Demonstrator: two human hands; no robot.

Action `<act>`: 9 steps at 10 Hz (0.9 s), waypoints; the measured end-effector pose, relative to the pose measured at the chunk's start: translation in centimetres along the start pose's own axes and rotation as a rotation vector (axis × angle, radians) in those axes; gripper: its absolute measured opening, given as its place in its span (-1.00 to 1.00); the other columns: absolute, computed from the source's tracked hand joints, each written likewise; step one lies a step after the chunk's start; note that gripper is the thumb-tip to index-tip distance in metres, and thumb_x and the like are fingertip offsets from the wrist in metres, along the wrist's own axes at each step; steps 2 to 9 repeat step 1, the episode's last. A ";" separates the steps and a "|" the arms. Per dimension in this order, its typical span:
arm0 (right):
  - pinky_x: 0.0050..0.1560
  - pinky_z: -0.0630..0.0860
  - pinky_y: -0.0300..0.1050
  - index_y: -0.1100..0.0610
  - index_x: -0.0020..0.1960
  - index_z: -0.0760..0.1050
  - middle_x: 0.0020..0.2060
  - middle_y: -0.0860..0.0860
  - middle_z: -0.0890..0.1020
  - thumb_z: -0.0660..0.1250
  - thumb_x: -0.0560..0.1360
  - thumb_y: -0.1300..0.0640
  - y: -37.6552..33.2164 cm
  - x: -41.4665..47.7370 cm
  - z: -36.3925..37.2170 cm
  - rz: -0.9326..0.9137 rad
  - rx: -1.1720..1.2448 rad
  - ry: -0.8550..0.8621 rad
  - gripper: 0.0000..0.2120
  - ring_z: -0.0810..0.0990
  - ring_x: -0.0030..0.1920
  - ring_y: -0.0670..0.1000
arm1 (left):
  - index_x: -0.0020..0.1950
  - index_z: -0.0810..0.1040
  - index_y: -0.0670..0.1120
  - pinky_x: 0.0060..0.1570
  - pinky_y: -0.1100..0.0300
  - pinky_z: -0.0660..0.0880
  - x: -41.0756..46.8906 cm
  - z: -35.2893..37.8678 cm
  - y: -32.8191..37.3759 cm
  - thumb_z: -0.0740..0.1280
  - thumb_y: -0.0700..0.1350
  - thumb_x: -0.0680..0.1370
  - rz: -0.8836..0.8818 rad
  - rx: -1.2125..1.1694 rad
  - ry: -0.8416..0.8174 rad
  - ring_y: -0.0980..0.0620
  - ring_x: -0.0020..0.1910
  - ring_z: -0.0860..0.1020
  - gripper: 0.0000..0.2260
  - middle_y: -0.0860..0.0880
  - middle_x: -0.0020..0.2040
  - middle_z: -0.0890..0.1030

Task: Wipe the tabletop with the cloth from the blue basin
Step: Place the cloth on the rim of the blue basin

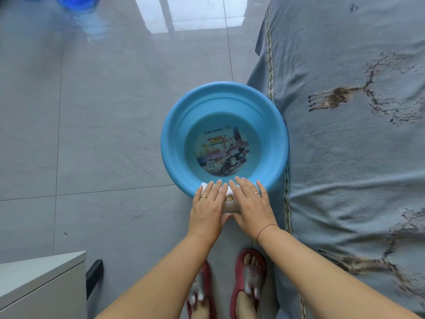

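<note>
Head view, one basin (pixel 171 125), one cloth (pixel 230 200), left hand (pixel 207 208), right hand (pixel 251 203)

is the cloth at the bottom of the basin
No, the cloth drapes over the near rim of the basin under the left hand and right hand.

A glossy grey tiled floor (pixel 103 134) with thin dark joints fills the left side, and a bright window reflection (pixel 184 14) lies at its far edge. A blue-grey patterned fabric cover (pixel 345 157) drapes the furniture on the right. A pale grey cabinet corner (pixel 41 284) stands at lower left.
</note>
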State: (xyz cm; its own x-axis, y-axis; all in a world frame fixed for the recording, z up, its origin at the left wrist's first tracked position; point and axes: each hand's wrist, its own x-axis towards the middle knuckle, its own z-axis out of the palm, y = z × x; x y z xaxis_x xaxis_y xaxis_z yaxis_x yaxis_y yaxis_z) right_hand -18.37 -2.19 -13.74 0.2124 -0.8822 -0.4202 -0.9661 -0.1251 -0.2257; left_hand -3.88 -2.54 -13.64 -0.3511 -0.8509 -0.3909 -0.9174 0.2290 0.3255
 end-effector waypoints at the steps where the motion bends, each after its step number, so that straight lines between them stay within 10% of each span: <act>1: 0.48 -0.20 0.00 0.01 0.54 -0.09 0.53 -0.02 0.04 0.29 0.48 -0.10 -0.2 -0.6 -2.8 0.003 0.004 -0.036 -0.21 0.02 0.51 -0.03 | 0.56 0.04 -0.04 0.49 0.08 -0.18 -0.8 -2.3 0.4 0.21 0.15 0.58 -0.015 0.021 0.005 0.01 0.55 0.01 -0.36 0.00 0.57 0.09; 9: 0.48 -0.20 0.00 0.01 0.54 -0.09 0.53 -0.02 0.04 0.29 0.48 -0.10 -0.2 -0.6 -2.8 0.003 0.004 -0.036 -0.21 0.02 0.51 -0.03 | 0.56 0.04 -0.04 0.49 0.08 -0.18 -0.8 -2.3 0.4 0.21 0.15 0.58 -0.015 0.021 0.005 0.01 0.55 0.01 -0.36 0.00 0.57 0.09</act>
